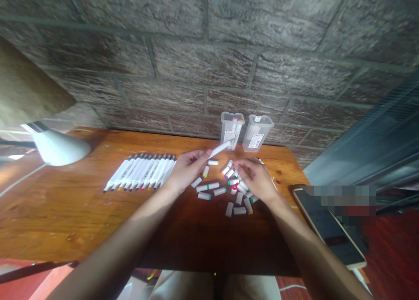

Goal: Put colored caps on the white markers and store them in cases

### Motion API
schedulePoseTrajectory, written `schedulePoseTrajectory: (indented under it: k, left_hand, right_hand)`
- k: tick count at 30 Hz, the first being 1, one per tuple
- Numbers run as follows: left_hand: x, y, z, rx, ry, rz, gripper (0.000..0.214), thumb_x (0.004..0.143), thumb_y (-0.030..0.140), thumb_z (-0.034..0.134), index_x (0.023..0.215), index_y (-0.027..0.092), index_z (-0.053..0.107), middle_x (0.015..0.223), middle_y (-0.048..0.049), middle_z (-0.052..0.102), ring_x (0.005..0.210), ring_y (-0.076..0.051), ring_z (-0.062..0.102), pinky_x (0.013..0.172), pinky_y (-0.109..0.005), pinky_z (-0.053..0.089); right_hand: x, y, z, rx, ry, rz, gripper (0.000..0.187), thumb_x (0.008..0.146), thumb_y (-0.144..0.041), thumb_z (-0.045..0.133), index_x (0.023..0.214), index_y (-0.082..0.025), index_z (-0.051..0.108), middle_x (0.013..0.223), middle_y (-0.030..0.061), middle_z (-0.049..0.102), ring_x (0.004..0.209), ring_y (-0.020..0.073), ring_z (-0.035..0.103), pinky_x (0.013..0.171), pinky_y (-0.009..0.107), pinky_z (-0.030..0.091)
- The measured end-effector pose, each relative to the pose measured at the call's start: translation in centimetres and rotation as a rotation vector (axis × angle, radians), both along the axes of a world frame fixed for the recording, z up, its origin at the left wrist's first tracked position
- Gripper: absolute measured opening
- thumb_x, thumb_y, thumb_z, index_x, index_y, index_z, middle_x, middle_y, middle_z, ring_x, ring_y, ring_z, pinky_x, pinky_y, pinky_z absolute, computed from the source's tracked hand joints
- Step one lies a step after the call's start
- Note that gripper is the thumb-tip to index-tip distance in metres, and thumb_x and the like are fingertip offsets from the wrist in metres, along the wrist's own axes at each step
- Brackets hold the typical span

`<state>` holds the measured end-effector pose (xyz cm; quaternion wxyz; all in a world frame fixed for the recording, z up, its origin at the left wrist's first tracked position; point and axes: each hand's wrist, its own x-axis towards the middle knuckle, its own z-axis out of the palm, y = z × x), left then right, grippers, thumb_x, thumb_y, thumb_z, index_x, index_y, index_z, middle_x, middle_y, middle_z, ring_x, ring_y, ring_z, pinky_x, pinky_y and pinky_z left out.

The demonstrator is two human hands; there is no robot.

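My left hand [188, 171] grips an uncapped white marker [220, 149], tilted up to the right with its bare tip in front of the clear box. Curled over a loose pile of white marker caps [239, 211] is my right hand [257, 177]. Its thumb and forefinger come together at the pile's upper edge; what lies between them is too small to make out. The caps have coloured ends, among them green, purple, yellow, orange and red. To the left of my left hand, several white markers [140, 173] without caps lie side by side in a row.
Two clear plastic boxes stand against the brick wall [196, 68]: the left box [225, 129] holds some markers, the right box [257, 136] has a label. A lamp [60, 147] is at the far left. A tablet [330, 230] lies at the wooden table's [88, 221] right edge.
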<state>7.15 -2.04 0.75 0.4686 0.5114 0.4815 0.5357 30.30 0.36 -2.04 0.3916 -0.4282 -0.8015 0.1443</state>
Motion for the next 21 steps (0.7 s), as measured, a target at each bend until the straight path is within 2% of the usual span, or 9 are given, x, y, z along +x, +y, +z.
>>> schedulePoseTrajectory:
  k: [3,8,11,16,21]
  left_hand:
    - [-0.1,0.1,0.0,-0.025,-0.070,-0.041,0.041,0.080,0.051,0.074,0.066,0.014,0.063,0.054,0.0040,0.047,0.047,-0.006,0.037,0.045,-0.020,0.027]
    - [-0.6,0.5,0.4,-0.270,-0.470,-0.161,0.034,0.081,0.042,0.076,0.091,0.010,0.075,0.061,0.0012,0.053,0.050,-0.005,0.043,0.045,-0.017,0.036]
    - [-0.8,0.7,0.6,-0.340,-0.597,-0.201,0.025,0.085,0.034,0.072,0.092,0.010,0.074,0.062,0.0006,0.055,0.049,-0.005,0.044,0.045,-0.016,0.039]
    - [-0.8,0.6,0.8,-0.353,-0.615,-0.198,0.023,0.086,0.033,0.071,0.090,0.010,0.072,0.062,0.0008,0.056,0.048,-0.004,0.046,0.046,-0.015,0.041]
    - [-0.7,0.5,0.6,-0.284,-0.508,-0.125,0.032,0.080,0.039,0.077,0.091,0.010,0.073,0.064,-0.0003,0.060,0.051,-0.004,0.048,0.048,-0.015,0.041]
  right_hand:
    - [0.0,0.1,-0.2,-0.021,0.006,0.009,0.020,0.093,-0.024,0.058,0.104,-0.023,0.075,0.105,0.0061,0.077,0.101,0.0240,0.068,0.093,0.039,0.050]
    - [0.0,0.2,0.0,-0.013,-0.010,0.022,0.021,0.094,-0.025,0.058,0.105,-0.024,0.075,0.104,0.0060,0.078,0.100,0.0245,0.068,0.092,0.039,0.050]
    - [-0.2,0.6,0.7,-0.010,-0.053,0.099,0.020,0.094,-0.023,0.058,0.104,-0.024,0.075,0.102,0.0053,0.078,0.099,0.0241,0.068,0.092,0.039,0.050]
    - [-1.1,1.6,2.1,0.007,-0.249,0.260,0.025,0.094,-0.017,0.055,0.101,-0.025,0.077,0.102,0.0035,0.078,0.097,0.0226,0.068,0.090,0.037,0.048]
    - [-2.2,2.6,1.6,0.004,-0.377,0.367,0.022,0.092,-0.015,0.058,0.099,-0.022,0.078,0.095,0.0052,0.079,0.091,0.0226,0.067,0.088,0.035,0.048]
